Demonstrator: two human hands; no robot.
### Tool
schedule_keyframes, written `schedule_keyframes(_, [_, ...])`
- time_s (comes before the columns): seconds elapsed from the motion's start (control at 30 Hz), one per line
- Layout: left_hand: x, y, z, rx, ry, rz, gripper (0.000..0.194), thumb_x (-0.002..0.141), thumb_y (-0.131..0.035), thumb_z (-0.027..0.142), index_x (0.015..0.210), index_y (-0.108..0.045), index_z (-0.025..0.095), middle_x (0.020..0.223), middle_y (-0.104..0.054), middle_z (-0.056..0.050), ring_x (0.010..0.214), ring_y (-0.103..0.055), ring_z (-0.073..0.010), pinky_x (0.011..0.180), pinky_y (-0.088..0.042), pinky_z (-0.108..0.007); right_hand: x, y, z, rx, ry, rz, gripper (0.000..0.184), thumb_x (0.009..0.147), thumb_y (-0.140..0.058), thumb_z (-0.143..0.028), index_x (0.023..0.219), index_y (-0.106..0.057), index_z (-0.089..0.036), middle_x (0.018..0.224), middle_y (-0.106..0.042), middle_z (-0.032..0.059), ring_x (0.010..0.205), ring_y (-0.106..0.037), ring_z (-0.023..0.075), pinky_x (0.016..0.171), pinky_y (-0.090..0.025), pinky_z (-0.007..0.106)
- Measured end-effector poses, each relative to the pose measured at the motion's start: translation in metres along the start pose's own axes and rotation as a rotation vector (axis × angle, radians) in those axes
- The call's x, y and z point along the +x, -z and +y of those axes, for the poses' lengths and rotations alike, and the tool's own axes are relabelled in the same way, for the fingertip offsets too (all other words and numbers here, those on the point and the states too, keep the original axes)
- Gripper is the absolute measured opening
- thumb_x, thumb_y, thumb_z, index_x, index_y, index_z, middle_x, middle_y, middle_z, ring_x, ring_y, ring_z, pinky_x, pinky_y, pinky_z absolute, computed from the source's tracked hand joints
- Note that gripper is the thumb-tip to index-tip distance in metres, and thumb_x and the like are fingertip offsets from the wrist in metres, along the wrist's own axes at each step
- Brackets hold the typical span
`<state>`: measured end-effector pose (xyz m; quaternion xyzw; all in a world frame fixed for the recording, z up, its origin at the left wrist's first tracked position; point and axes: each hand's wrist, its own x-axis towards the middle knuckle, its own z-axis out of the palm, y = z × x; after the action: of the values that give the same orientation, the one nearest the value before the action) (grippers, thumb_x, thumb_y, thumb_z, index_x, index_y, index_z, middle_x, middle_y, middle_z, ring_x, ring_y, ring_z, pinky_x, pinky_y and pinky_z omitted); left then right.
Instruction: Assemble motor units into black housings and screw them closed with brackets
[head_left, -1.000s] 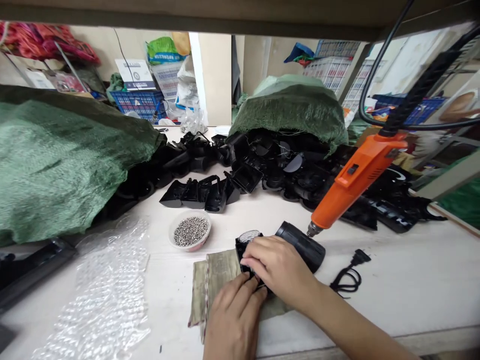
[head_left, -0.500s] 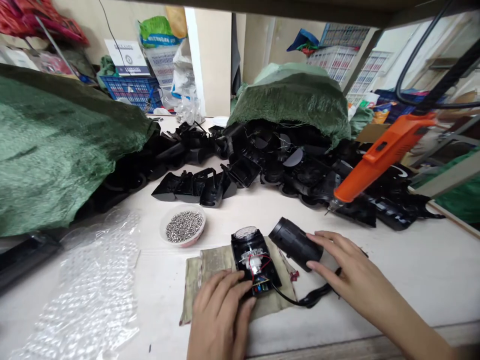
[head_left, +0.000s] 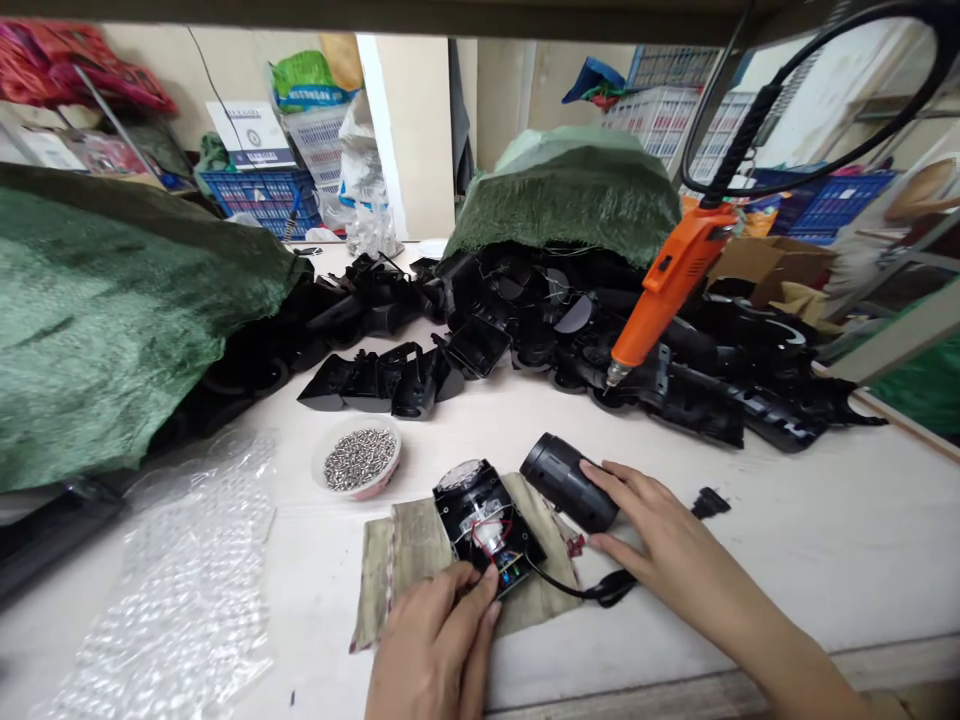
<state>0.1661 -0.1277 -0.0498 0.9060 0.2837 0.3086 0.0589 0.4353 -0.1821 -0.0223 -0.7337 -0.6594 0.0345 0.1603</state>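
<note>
My left hand (head_left: 442, 635) has its fingers pinched at the lower left corner of an open black lamp housing (head_left: 454, 512). A clear round lens, a pale inner part, red wires and small coloured wires show inside the housing. It lies tilted on a folded beige cloth (head_left: 420, 545), and a black cable (head_left: 604, 590) runs from its lower right. With thumb and fingers, my right hand (head_left: 652, 540) grips a black cylindrical cover (head_left: 564, 480) just right of the housing. Part of the cover's right end is behind the fingers.
A bowl of small metal screws (head_left: 360, 458) stands left of the cloth. An orange electric screwdriver (head_left: 667, 285) hangs at the right. Black plastic parts (head_left: 480, 345) are heaped behind. Bubble wrap (head_left: 180, 580) and a green sack (head_left: 112, 320) lie left; a plug (head_left: 710, 502) lies right.
The housing has turned, its lens end leaning further left. My left fingers have drawn together at its lower corner. The screwdriver appears further left, partly because the view shifted. The right hand still grips the cover.
</note>
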Motion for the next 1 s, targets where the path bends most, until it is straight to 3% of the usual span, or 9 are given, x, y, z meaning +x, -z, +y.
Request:
schedule_keyframes(0.1, [-0.003, 0.002, 0.005, -0.017, 0.005, 0.016, 0.038, 0.087, -0.054, 0.015, 0.125, -0.056, 0.019, 0.109, -0.064, -0.012, 0.083, -0.064, -0.0198, 0.068, -0.055, -0.031, 0.002, -0.005, 0.003, 0.022, -0.044, 0.033, 0.057, 0.087, -0.053, -0.034, 0.141, -0.035, -0.027, 0.138, -0.048, 0.009, 0.126, -0.048, 0.0251, 0.101, -0.044, 0.046])
schedule_keyframes(0.17, [-0.006, 0.004, 0.013, -0.088, 0.11, 0.071, 0.037, 0.089, -0.052, 0.019, 0.125, -0.057, 0.027, 0.119, -0.061, -0.01, 0.09, -0.063, -0.0201, 0.075, -0.054, -0.033, 0.002, -0.005, 0.001, 0.06, -0.11, 0.071, 0.058, 0.085, -0.054, -0.04, 0.138, -0.038, -0.023, 0.136, -0.052, 0.009, 0.123, -0.05, 0.0259, 0.101, -0.044, 0.045])
schedule_keyframes(0.27, [-0.005, 0.006, 0.023, -0.385, 0.458, 0.242, 0.032, 0.093, -0.046, 0.031, 0.123, -0.058, 0.036, 0.131, -0.054, -0.005, 0.114, -0.055, -0.023, 0.092, -0.048, -0.037, -0.003, 0.001, -0.013, 0.126, -0.214, 0.127, 0.061, 0.081, -0.055, -0.054, 0.134, -0.042, -0.026, 0.131, -0.057, 0.007, 0.116, -0.057, 0.0276, 0.094, -0.049, 0.045])
schedule_keyframes(0.33, [0.002, 0.008, 0.025, -0.706, 0.735, 0.375, 0.033, 0.094, -0.043, 0.04, 0.124, -0.057, 0.035, 0.136, -0.05, -0.004, 0.123, -0.049, -0.0244, 0.1, -0.044, -0.039, -0.011, 0.006, -0.029, 0.145, -0.208, 0.169, 0.06, 0.079, -0.056, -0.058, 0.129, -0.044, -0.028, 0.126, -0.06, 0.005, 0.108, -0.062, 0.027, 0.086, -0.054, 0.042])
schedule_keyframes(0.47, [0.03, 0.01, 0.016, -1.291, 1.109, 0.57, 0.047, 0.091, -0.043, 0.053, 0.126, -0.053, 0.022, 0.138, -0.049, -0.008, 0.126, -0.048, -0.0235, 0.109, -0.036, -0.038, -0.023, 0.009, -0.072, 0.075, 0.033, 0.375, 0.056, 0.079, -0.059, -0.053, 0.123, -0.046, -0.021, 0.113, -0.063, 0.0096, 0.097, -0.064, 0.0251, 0.077, -0.054, 0.037])
schedule_keyframes(0.53, [0.044, 0.009, 0.011, -1.448, 1.154, 0.607, 0.048, 0.092, -0.041, 0.052, 0.125, -0.052, 0.019, 0.139, -0.048, -0.01, 0.127, -0.047, -0.0223, 0.11, -0.034, -0.037, -0.024, 0.005, -0.092, 0.016, 0.163, 0.493, 0.058, 0.079, -0.061, -0.05, 0.123, -0.045, -0.015, 0.11, -0.061, 0.014, 0.098, -0.061, 0.0268, 0.08, -0.052, 0.038])
schedule_keyframes(0.63, [0.053, 0.005, 0.008, -1.555, 1.163, 0.616, 0.046, 0.094, -0.037, 0.049, 0.124, -0.051, 0.017, 0.138, -0.05, -0.012, 0.127, -0.047, -0.0213, 0.111, -0.033, -0.037, -0.019, -0.005, -0.112, -0.069, 0.221, 0.559, 0.058, 0.079, -0.06, -0.051, 0.12, -0.047, -0.011, 0.106, -0.06, 0.0173, 0.095, -0.06, 0.0297, 0.078, -0.05, 0.043])
schedule_keyframes(0.83, [0.048, 0.001, 0.006, -1.581, 1.16, 0.424, 0.053, 0.09, -0.043, 0.055, 0.129, -0.049, 0.019, 0.143, -0.045, -0.011, 0.134, -0.038, -0.0222, 0.113, -0.026, -0.037, -0.009, -0.026, -0.1, -0.015, 0.157, 0.405, 0.055, 0.081, -0.057, -0.055, 0.118, -0.047, -0.015, 0.1, -0.06, 0.014, 0.09, -0.062, 0.029, 0.07, -0.054, 0.042])
schedule_keyframes(1.0, [0.055, 0.009, 0.007, -1.462, 1.16, 0.352, 0.075, 0.071, -0.069, 0.055, 0.129, -0.048, 0.012, 0.138, -0.046, -0.018, 0.129, -0.041, -0.0302, 0.107, -0.032, -0.038, -0.022, -0.038, -0.089, 0.268, 0.082, 0.359, 0.052, 0.08, -0.062, -0.044, 0.122, -0.043, -0.019, 0.111, -0.056, 0.0139, 0.101, -0.059, 0.0291, 0.076, -0.055, 0.042])
